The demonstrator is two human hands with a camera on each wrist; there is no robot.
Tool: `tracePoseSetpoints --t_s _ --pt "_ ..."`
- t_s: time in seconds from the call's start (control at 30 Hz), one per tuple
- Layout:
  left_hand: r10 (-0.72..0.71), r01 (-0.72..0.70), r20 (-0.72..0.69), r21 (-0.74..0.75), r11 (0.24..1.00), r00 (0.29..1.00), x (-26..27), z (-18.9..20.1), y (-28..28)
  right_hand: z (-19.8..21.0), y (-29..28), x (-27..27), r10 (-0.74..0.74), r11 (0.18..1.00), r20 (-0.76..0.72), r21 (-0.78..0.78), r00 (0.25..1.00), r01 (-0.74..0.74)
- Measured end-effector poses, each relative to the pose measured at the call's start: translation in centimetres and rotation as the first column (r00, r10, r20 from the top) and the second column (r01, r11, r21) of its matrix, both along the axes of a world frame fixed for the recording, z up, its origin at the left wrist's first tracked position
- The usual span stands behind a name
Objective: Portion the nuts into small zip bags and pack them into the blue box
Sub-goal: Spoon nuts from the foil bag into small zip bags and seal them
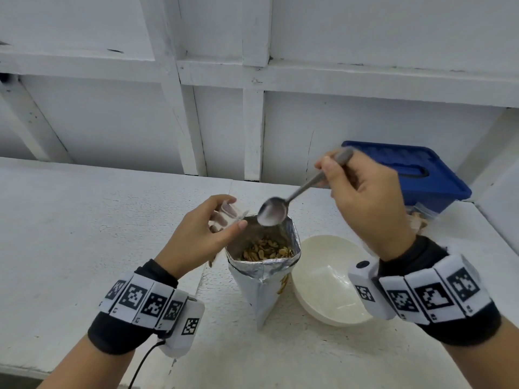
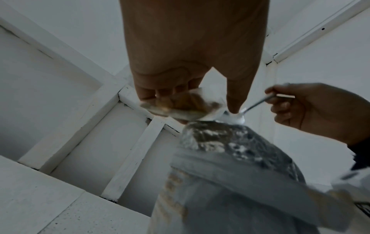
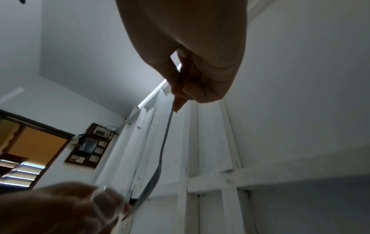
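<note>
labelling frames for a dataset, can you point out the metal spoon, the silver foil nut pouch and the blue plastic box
metal spoon (image 1: 271, 211), head view, on the bowl of the spoon
silver foil nut pouch (image 1: 261, 287), head view, on its front wall
blue plastic box (image 1: 438, 175), head view, on its lid

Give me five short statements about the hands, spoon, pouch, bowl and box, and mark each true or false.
1. The right hand holds a spoon by its handle. True.
2. The spoon's bowl is heaped with nuts. False: it looks empty.
3. The left hand holds a small clear zip bag. True.
4. The foil pouch lies flat and sealed. False: it stands open, nuts visible inside.
5. The white bowl sits inside the blue box. False: it rests on the table beside the pouch.
</note>
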State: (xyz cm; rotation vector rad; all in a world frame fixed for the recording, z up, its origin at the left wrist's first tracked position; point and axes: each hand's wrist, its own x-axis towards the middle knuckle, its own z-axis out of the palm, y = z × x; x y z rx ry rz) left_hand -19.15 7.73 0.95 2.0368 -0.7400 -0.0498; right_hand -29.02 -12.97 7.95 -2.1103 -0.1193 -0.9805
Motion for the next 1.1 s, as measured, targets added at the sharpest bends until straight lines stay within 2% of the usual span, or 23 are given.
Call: tracePoseSetpoints --t_s 0.1,0.27,0.37,0.53,0.67,0.87,1.0,1.1 --pt "-0.012 0.012 -0.003 0.052 0.999 1.000 0.1 0.1 0.1 -2.8 0.3 0.1 0.046 0.998 -0.117 -0.029 0.992 -0.049" --pt "-0.045 0.051 -0.052 0.121 0.991 0.998 0.0 0.0 -0.2 -7.1 1.3 0.4 0.078 0.956 -0.232 -0.260 0.970 -0.139" --pt "-0.044 0.052 -0.068 0.122 0.991 0.997 0.0 0.1 -0.1 -8.4 1.7 0.4 0.085 0.944 -0.304 -0.281 0.949 -0.175" --pt "-0.046 0.055 -0.064 0.149 0.987 0.997 0.2 0.1 0.0 -8.2 2.2 0.3 0.096 0.993 -0.359 -0.023 0.928 -0.112" --pt "-0.060 0.068 -0.059 0.152 0.986 0.996 0.3 0.0 0.0 -7.3 1.7 0.2 0.059 0.986 -0.394 0.165 0.917 0.007" --pt "-0.098 0.105 -0.056 0.152 0.983 0.994 0.4 0.2 0.1 -7.4 0.1 0.1 -0.003 0.896 -0.459 0.393 0.888 0.206" --pt "-0.137 0.132 0.004 0.230 0.964 0.991 0.4 0.6 0.3 -7.2 -1.0 -0.2 0.000 0.817 -0.440 0.518 0.898 0.253" --pt "-0.163 0.130 0.079 0.324 0.937 0.983 0.4 1.1 0.5 -6.6 -1.9 -0.5 -0.021 0.795 -0.402 0.548 0.915 0.259"
